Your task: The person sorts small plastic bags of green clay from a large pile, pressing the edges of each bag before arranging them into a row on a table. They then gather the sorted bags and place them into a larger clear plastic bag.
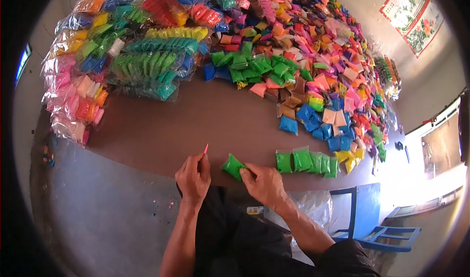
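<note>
Our right fingers (248, 171) pinch a green packet (232, 167); our left fingers (203, 165) hold a little pink stick (206, 148) beside it. We should grip softly. Right of our fingers, green packets (302, 158) lie lined up on the table (161, 130).

Right of the right hand (266, 185) stands a blue chair (367, 211); far beyond hangs a floral picture (415, 18). Left of the left hand (194, 178), scraps (171, 205) dot the floor (112, 193).

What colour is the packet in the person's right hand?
The packet in the right hand is bright green, seen in the head view.
</note>
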`<state>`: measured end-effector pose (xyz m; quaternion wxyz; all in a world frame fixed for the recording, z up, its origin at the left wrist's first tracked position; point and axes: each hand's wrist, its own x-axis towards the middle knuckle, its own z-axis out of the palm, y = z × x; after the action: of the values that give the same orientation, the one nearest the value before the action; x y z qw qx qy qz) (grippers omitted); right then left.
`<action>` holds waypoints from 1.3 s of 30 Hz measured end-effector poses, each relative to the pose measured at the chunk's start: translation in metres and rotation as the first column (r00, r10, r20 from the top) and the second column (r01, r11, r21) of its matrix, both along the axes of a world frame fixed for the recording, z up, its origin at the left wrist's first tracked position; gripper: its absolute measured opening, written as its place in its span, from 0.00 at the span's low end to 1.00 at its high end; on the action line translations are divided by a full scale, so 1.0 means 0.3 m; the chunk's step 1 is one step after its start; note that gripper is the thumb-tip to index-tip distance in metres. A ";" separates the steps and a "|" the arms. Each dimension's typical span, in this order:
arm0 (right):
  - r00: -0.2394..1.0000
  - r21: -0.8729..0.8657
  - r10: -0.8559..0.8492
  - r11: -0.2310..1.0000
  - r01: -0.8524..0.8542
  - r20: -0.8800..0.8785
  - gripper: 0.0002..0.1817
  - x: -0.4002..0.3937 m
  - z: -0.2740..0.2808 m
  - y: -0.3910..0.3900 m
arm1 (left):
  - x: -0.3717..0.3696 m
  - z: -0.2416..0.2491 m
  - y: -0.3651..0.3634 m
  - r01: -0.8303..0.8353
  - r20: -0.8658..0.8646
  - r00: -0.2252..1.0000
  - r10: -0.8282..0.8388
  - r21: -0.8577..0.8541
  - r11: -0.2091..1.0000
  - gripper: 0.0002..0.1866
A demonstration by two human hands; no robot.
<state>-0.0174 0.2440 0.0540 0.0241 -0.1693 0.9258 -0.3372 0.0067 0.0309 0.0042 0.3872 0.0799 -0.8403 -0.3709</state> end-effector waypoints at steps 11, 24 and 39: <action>0.849 0.236 0.326 0.940 -0.246 -0.415 0.30 0.012 0.001 -0.029 | 0.003 0.004 0.003 -0.028 0.031 0.999 0.029 -0.040 0.999 0.05; 0.833 0.414 0.409 0.877 -0.245 -0.372 0.37 0.038 0.019 -0.015 | 0.010 0.005 0.006 0.003 0.059 0.998 -0.004 0.014 1.000 0.04; 0.824 0.486 0.420 0.849 -0.208 -0.381 0.39 0.075 0.005 -0.007 | 0.011 0.009 -0.002 0.068 0.032 0.997 -0.068 -0.009 0.998 0.03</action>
<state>0.0050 0.2420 0.0556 -0.1102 -0.3909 0.9113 -0.0674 0.0100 0.0302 0.0070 0.3612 0.0551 -0.8506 -0.3782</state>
